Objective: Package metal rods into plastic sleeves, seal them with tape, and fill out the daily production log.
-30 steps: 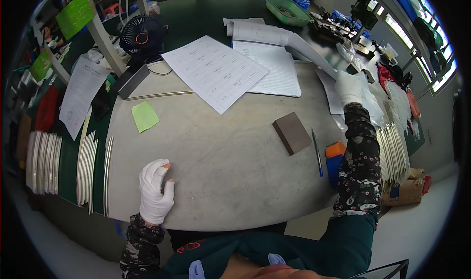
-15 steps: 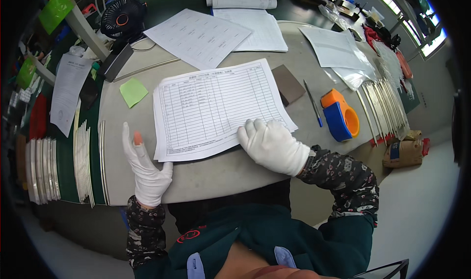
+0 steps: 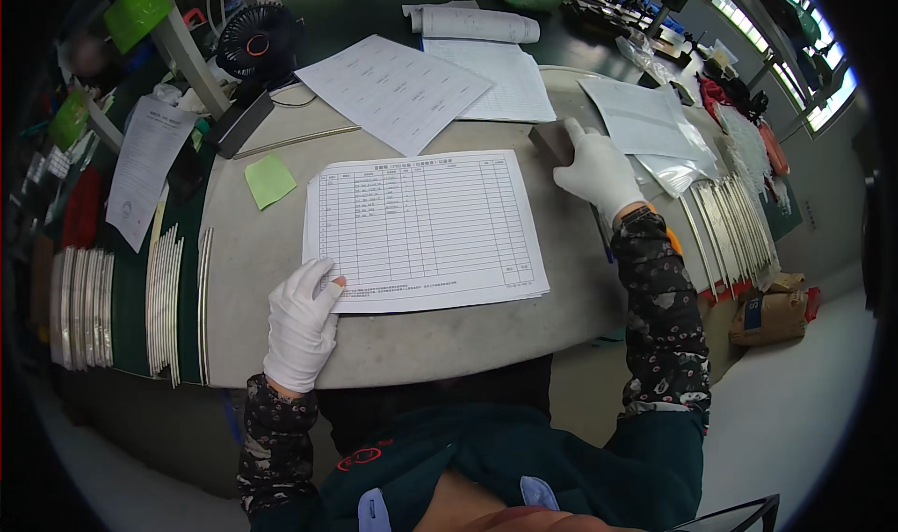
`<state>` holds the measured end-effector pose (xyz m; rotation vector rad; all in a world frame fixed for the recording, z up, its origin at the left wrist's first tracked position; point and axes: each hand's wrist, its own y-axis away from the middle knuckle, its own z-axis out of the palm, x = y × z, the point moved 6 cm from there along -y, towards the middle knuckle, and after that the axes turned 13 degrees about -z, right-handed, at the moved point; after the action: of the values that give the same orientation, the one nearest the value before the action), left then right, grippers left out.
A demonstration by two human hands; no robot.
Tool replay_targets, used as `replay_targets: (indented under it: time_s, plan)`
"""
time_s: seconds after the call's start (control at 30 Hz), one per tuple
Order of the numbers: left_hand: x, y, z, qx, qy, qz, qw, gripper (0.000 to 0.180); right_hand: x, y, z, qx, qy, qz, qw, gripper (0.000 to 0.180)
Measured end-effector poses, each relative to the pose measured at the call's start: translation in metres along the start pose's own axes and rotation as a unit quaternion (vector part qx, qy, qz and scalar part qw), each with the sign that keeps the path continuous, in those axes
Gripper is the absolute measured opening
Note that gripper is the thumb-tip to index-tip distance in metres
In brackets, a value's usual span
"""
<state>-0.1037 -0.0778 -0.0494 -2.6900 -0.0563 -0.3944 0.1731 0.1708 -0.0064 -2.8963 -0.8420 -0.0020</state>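
Observation:
My left hand (image 3: 301,328), in a white glove with one bare fingertip showing, has its fingers bent together over the lower left corner of a stack of printed table forms (image 3: 440,242). Handwriting fills a few upper rows of the top sheet. Off the stack's upper right corner, my gloved right hand (image 3: 599,169) is closed on a flat grey-brown block (image 3: 552,143), which looks tilted. Its far fingers lie over the block's edge, and the thumb is on the near side. A pen (image 3: 601,233) and an orange tape dispenser (image 3: 673,237) are partly hidden by my right forearm.
Beyond the forms lie a loose printed sheet (image 3: 395,93) and an open notebook (image 3: 505,79). A green sticky note (image 3: 270,180) is at the left, near a black fan (image 3: 257,44). Metal strips line the left (image 3: 164,298) and right (image 3: 734,228) sides. Plastic bags (image 3: 645,121) lie far right.
My right hand has gone from the forms to the block at the far right and taken hold of it. My left hand has moved onto the forms' corner. The stack now lies straighter.

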Motion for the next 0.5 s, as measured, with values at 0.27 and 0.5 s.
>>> replay_targets:
  time_s: [0.27,0.5]
  plan:
    - [0.019,-0.006,-0.004,0.031,-0.026,0.061,0.997,0.030,0.004,0.016,0.019,-0.143,0.313,-0.049,0.938,0.028]
    - [0.062,0.001,0.015,-0.004,0.003,0.114,0.993,0.009,0.003,0.026,0.019,-0.084,0.269,-0.022,0.959,0.025]
